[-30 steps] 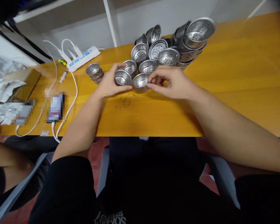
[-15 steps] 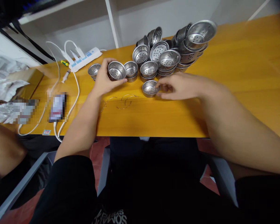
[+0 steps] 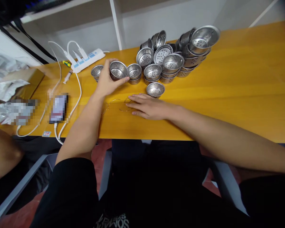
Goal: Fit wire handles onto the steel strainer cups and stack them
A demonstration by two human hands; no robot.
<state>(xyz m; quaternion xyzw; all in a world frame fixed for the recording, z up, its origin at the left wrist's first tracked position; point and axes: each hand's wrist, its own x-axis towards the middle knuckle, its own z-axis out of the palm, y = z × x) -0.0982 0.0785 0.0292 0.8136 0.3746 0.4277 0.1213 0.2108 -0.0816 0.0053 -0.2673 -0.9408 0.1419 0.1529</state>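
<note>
My left hand (image 3: 106,79) is wrapped round a perforated metal strainer cup (image 3: 118,70), thumb along its near side. The cup's open top tilts toward me. My right hand (image 3: 148,106) is open, its fingers stretched out flat and pointing left over thin wire rings (image 3: 123,110). Whether the fingertips touch the wire I cannot tell. Another bent wire (image 3: 112,100) lies to the left of those rings. Just behind my right hand a single strainer cup (image 3: 155,90) stands upright, its lower edge partly hidden by the hand.
Stacked strainer cups (image 3: 173,62) crowd the back of the wooden table (image 3: 242,82). Two more cup stacks (image 3: 134,72) (image 3: 96,71) flank my left hand. A power strip (image 3: 89,60), a phone (image 3: 59,108) and white cables lie left. Another person's arm (image 3: 4,153) is at far left.
My right hand has left the single strainer cup and moved left and toward me, fingers now stretched over the wire rings. My left hand still holds its cup in place.
</note>
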